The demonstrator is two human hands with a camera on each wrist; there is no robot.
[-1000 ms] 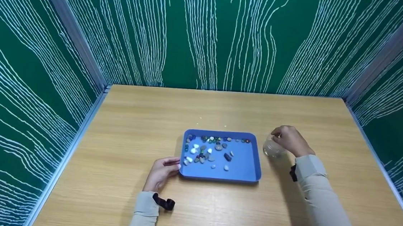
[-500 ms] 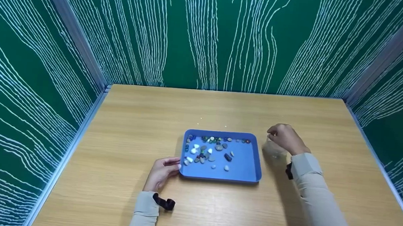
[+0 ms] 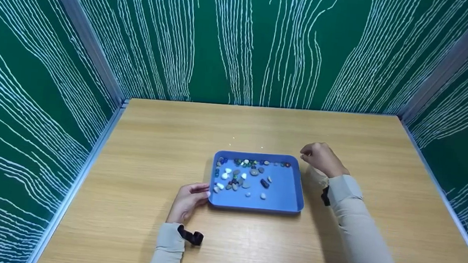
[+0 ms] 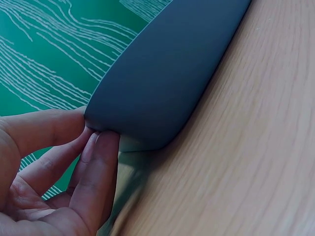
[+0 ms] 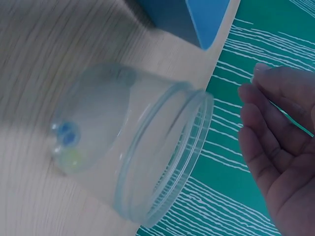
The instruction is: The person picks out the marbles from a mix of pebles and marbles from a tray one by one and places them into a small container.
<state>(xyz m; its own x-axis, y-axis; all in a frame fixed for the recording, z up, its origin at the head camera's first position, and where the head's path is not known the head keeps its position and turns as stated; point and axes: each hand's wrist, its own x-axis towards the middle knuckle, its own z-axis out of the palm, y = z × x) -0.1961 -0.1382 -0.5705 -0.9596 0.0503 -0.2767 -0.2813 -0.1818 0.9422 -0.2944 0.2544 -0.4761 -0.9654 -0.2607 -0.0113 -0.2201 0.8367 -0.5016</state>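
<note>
A blue tray [image 3: 281, 198] lies on the table, with several pebbles [image 3: 253, 172] and several glass marbles [image 3: 285, 164] in it, mostly toward its left and far sides. My left hand [image 3: 189, 201] grips the tray's near left edge; the left wrist view shows fingertips [image 4: 106, 140] against its outer wall. Right of the tray stands a clear jar [image 5: 98, 128] without a lid, a blue marble [image 5: 67, 133] and a yellow-green one [image 5: 73, 160] at its bottom. Above and beside the jar is my right hand [image 3: 323, 159], fingers loosely bent, nothing visible between them; it hides most of the jar in the head view.
A few tiny bright specks [image 3: 233, 138] show on the wooden table [image 3: 166, 143] beyond the tray. Green panels [image 3: 206, 62] with white wavy lines stand along the back and both sides.
My right hand has moved left from over the jar's mouth toward the tray's right edge. My left hand and the tray stay in place.
</note>
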